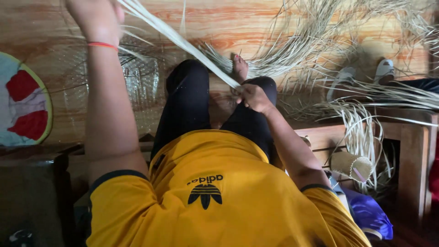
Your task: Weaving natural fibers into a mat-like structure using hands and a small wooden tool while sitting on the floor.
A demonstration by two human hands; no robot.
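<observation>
Left hand (pixel 95 16) raised, right hand (pixel 253 97) at knee: both sets of fingers pinch the pale flat straw strip bundle (pixel 183 43), stretched taut above the wooden floor (pixel 228 18) for tension.

The left hand (pixel 97 17) is raised high and stretched far forward on a nearly straight arm, wrist up, its fingers partly cut off by the top edge, so I cannot see how they are curled. The right hand (pixel 254 97) sits low over the right knee, elbow bent and forearm angled inward, fingers pinched closed. The two hands are well apart, the left far above the right.
</observation>
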